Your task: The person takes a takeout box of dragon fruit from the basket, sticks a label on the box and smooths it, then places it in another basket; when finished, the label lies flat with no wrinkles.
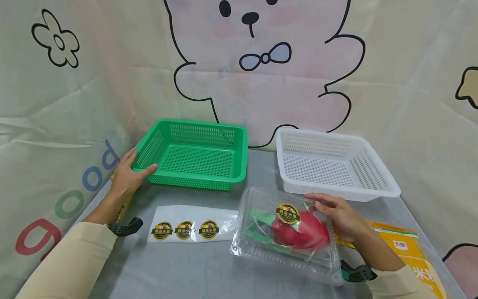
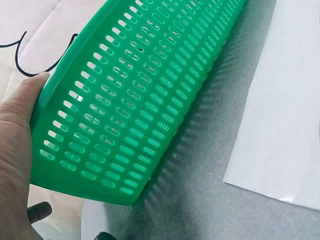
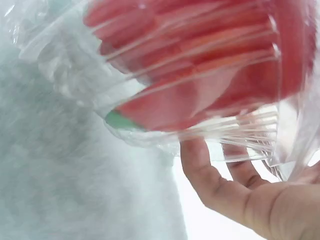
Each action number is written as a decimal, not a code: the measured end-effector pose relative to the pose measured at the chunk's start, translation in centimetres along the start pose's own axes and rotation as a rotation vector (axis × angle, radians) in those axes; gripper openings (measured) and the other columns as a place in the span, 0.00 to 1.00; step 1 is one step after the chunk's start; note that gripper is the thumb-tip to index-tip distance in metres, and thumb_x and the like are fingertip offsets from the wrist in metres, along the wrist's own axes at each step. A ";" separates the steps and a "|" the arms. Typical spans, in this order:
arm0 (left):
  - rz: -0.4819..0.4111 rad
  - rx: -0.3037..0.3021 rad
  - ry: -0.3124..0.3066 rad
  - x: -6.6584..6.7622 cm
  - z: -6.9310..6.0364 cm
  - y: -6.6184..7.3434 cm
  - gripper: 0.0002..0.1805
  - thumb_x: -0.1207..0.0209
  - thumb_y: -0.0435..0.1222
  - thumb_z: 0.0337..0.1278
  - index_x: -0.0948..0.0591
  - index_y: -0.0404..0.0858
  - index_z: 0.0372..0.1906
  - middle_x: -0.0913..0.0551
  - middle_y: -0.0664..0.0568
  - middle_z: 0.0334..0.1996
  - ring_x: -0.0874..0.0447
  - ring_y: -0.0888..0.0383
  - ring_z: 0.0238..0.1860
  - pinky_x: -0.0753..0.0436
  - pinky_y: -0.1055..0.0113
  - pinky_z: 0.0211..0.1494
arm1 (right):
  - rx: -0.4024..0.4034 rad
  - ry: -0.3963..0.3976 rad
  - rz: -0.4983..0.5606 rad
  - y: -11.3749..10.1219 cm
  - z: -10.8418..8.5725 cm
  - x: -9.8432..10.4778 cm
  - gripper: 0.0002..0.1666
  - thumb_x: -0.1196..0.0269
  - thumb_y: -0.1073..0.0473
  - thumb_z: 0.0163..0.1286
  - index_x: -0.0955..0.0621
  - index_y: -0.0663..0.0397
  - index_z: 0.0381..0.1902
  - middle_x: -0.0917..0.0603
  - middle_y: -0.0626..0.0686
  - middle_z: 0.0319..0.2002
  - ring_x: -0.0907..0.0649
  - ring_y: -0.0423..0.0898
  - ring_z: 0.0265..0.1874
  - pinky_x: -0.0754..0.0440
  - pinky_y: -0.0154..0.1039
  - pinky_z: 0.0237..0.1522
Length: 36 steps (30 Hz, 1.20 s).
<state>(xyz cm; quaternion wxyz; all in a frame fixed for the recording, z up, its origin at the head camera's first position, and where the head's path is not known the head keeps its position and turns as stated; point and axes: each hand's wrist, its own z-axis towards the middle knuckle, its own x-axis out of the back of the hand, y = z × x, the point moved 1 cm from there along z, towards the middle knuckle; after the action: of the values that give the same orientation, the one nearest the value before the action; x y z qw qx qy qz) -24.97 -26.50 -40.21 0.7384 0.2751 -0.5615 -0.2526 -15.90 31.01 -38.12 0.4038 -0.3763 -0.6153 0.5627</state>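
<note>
My left hand (image 1: 128,174) grips the near left corner of a green plastic basket (image 1: 199,185), its thumb lying over the rim; the left wrist view shows the slotted basket wall (image 2: 125,115) close up. In my right hand (image 1: 337,216) is a clear plastic clamshell box (image 1: 254,195), held by its right side and tilted. Inside lies a red dragon fruit (image 1: 310,232) with green tips, and a round black and gold sticker (image 1: 287,213) is on the lid. The right wrist view shows fingers (image 3: 200,165) curled against the box's ribbed edge.
A white plastic basket (image 1: 377,193) stands at the back right. A white sheet of similar stickers (image 1: 190,211) lies on the grey table (image 1: 179,270). Partly under the right forearm is a yellow and orange package (image 1: 399,236). Printed fabric walls (image 1: 410,83) enclose the table.
</note>
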 end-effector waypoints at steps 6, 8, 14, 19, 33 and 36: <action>0.005 0.001 -0.006 0.1 0.2 0.0 0.53 0.41 0.59 0.58 0.52 0.33 0.76 0.55 0.40 0.75 0.57 0.32 0.71 0.60 0.26 0.56 | -0.016 0.015 0.009 -2.5 0.3 -0.2 0.20 0.48 0.62 0.76 0.22 0.53 0.62 0.24 0.49 0.55 0.21 0.47 0.48 0.18 0.50 0.42; 0.002 0.001 -0.012 0.1 0.2 0.0 0.53 0.42 0.59 0.58 0.52 0.33 0.76 0.56 0.40 0.75 0.57 0.32 0.71 0.60 0.26 0.56 | -0.028 0.023 0.017 -3.4 0.5 -0.2 0.19 0.48 0.61 0.76 0.22 0.51 0.61 0.24 0.48 0.54 0.21 0.47 0.48 0.18 0.50 0.42; 0.006 -0.002 -0.019 0.2 0.4 0.1 0.53 0.42 0.59 0.58 0.52 0.33 0.76 0.55 0.40 0.75 0.56 0.32 0.71 0.60 0.26 0.56 | -0.048 0.055 0.004 -6.0 1.6 -0.3 0.19 0.46 0.58 0.75 0.21 0.46 0.61 0.23 0.50 0.54 0.21 0.48 0.49 0.19 0.52 0.42; 0.003 0.001 -0.015 0.2 0.4 0.3 0.54 0.41 0.59 0.57 0.51 0.33 0.76 0.55 0.40 0.75 0.56 0.33 0.71 0.60 0.27 0.57 | -0.050 0.080 -0.023 -7.8 3.0 -0.5 0.20 0.44 0.56 0.74 0.21 0.44 0.61 0.26 0.51 0.57 0.22 0.49 0.50 0.20 0.53 0.43; 0.013 0.000 -0.005 0.1 0.4 0.2 0.54 0.41 0.60 0.57 0.52 0.34 0.76 0.55 0.42 0.76 0.55 0.35 0.71 0.59 0.28 0.57 | -0.071 0.062 -0.033 -11.8 7.9 -1.4 0.22 0.43 0.53 0.73 0.23 0.46 0.63 0.31 0.57 0.60 0.24 0.51 0.53 0.19 0.49 0.44; 0.012 0.003 -0.006 0.1 0.2 0.1 0.54 0.41 0.60 0.57 0.52 0.34 0.76 0.55 0.41 0.75 0.55 0.34 0.71 0.59 0.27 0.57 | -0.066 0.061 -0.037 -12.6 9.2 -1.7 0.25 0.41 0.52 0.72 0.25 0.47 0.65 0.33 0.57 0.62 0.25 0.53 0.55 0.20 0.50 0.45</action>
<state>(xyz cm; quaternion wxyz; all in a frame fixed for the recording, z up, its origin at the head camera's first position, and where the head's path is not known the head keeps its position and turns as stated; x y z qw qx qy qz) -25.15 -26.54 -40.01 0.7379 0.2719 -0.5657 -0.2481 -23.87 24.85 -26.02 0.4201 -0.3951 -0.6277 0.5229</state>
